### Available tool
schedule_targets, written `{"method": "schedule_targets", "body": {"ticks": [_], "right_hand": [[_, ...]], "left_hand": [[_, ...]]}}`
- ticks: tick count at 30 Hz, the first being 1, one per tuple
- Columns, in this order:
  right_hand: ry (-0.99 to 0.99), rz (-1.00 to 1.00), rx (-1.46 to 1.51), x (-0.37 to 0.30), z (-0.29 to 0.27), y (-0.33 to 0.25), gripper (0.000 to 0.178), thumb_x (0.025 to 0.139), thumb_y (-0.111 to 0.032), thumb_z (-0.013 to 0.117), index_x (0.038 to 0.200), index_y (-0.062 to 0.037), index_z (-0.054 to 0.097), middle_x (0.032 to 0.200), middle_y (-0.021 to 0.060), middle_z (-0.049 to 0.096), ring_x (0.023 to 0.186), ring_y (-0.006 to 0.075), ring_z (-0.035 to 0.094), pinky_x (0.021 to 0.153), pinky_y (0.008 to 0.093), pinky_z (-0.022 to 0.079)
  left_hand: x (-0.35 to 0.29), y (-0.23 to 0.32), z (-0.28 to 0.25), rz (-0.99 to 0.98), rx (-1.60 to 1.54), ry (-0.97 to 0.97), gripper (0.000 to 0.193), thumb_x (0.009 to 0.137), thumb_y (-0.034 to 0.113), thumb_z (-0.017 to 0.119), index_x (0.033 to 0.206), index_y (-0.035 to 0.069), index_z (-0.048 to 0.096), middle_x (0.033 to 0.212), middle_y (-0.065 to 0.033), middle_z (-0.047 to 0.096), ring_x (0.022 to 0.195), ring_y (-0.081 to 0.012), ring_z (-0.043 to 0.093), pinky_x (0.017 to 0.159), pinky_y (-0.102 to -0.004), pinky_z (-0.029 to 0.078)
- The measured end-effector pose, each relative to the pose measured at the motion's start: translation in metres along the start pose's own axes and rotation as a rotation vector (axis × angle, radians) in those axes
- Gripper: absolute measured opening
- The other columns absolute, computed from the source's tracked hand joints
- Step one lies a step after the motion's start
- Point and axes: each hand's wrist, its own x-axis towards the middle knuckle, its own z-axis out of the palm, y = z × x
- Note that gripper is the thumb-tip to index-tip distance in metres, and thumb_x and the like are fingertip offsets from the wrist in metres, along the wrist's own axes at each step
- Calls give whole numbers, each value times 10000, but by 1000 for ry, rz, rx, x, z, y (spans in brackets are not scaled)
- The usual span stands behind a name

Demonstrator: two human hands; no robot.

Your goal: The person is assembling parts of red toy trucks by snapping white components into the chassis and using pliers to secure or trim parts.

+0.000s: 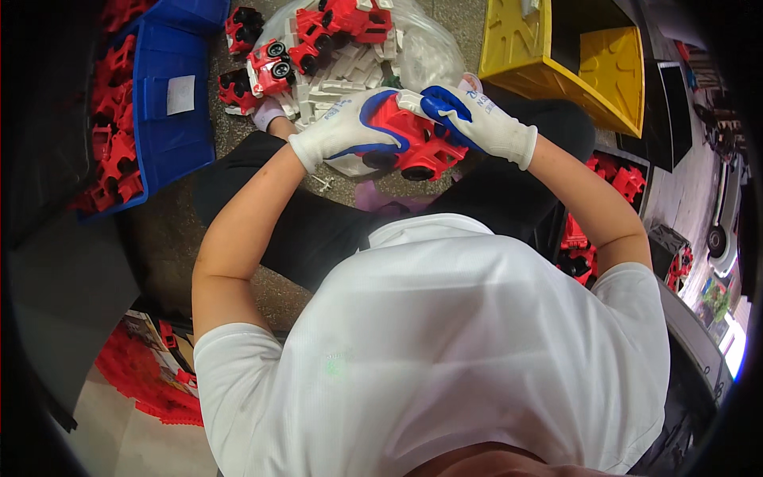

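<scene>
Between my two hands is a red plastic toy truck [409, 131] with black wheels, held above my lap. My left hand [350, 127], in a white glove with a blue coated palm, grips its left side. My right hand [477, 123], gloved the same way, has its fingers curled over the truck's right end. A white plastic part [411, 101] sits against the truck's far side, next to my right fingertips. Whether it is fixed there cannot be made out. Just beyond lies a clear plastic bag [433, 52] with many white plastic parts [350, 71].
Several red toy trucks [270, 67] lie on and beside the bag. A blue bin [171, 119] stands at the left, with red truck bodies [119, 143] beyond its wall. An open yellow bin [517, 40] is at the far right. More red parts [580, 238] lie beside my right arm.
</scene>
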Motion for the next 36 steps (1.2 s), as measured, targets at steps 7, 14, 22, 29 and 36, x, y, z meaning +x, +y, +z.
{"method": "schedule_targets", "body": {"ticks": [7, 14, 22, 29, 36], "right_hand": [[-368, 270, 105, -33, -11, -40, 451, 919, -171, 518, 1305, 26, 394, 1274, 251, 466, 1113, 403, 500, 956, 443, 407], [-90, 367, 273, -54, 8, -25, 274, 974, -211, 413, 1119, -1, 513, 878, 193, 595, 674, 306, 583, 607, 374, 469], [-109, 73, -84, -63, 21, -16, 268, 904, -103, 495, 1137, 27, 465, 1045, 226, 561, 892, 379, 569, 750, 430, 475], [-52, 38, -177, -57, 25, -22, 283, 885, -94, 493, 1134, 39, 476, 1027, 220, 545, 861, 375, 583, 756, 419, 481], [-314, 350, -74, -50, 27, -18, 396, 936, -221, 476, 1230, 41, 429, 951, 219, 611, 848, 390, 583, 770, 426, 467]], "left_hand": [[-6, 8, 41, -123, -334, -183, 546, 729, 118, 752, 1216, -5, 537, 1097, -62, 615, 983, -115, 561, 900, -261, 447], [10, 27, 50, -149, -203, -222, 530, 721, 187, 762, 1172, -9, 563, 1060, -77, 629, 937, -119, 578, 841, -253, 470], [13, 26, 54, -231, -266, -260, 502, 708, 212, 768, 1125, -10, 595, 1001, -70, 645, 881, -129, 601, 817, -264, 487], [10, 20, 51, -213, -205, -240, 486, 724, 189, 757, 1132, -16, 588, 1006, -65, 648, 881, -117, 600, 809, -255, 485], [13, 10, 50, -209, -355, -283, 444, 744, 159, 740, 1127, -8, 591, 983, -44, 646, 853, -95, 592, 762, -233, 483]]}}
